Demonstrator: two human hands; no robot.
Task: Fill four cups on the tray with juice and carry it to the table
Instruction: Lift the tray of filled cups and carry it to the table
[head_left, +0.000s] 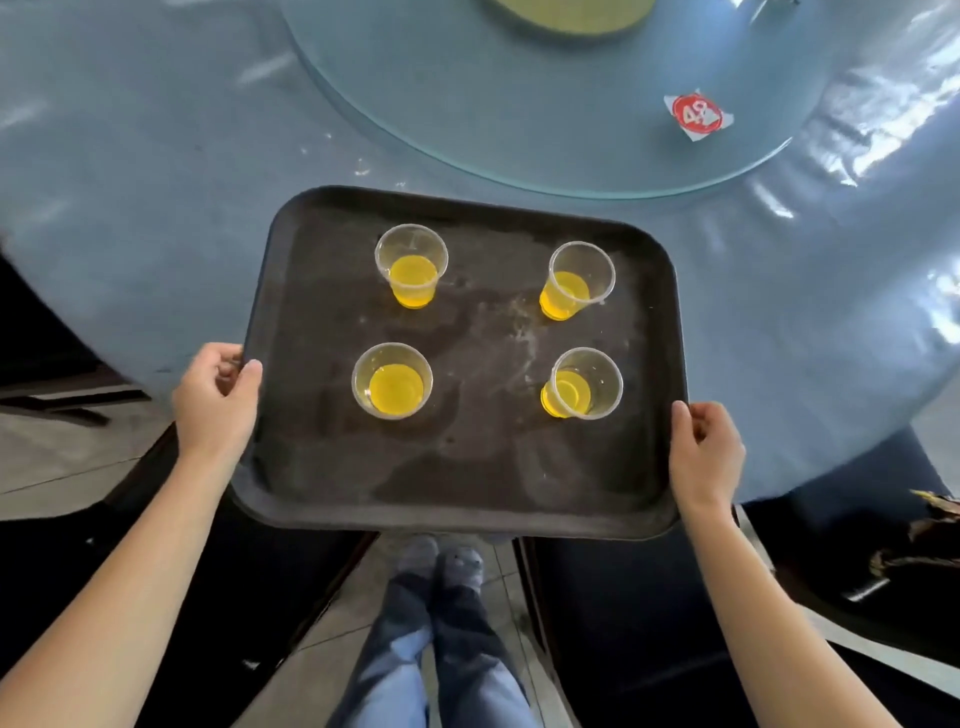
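A dark rectangular tray (467, 467) carries several clear plastic cups, each partly filled with yellow juice: far left cup (411, 265), far right cup (581, 280), near left cup (392, 380), near right cup (586, 383). My left hand (215, 395) grips the tray's left rim, thumb on top. My right hand (704, 452) grips the right rim. The tray's far half lies over the round table (156, 182), which has a blue-grey plastic cover; the near edge sticks out past the table's edge. Whether the tray rests on the table I cannot tell.
A glass turntable (519, 114) sits in the table's middle with a red number tag (697, 113) on it. Dark chairs (623, 623) stand left and right of my legs, close to the table edge. Tiled floor shows below.
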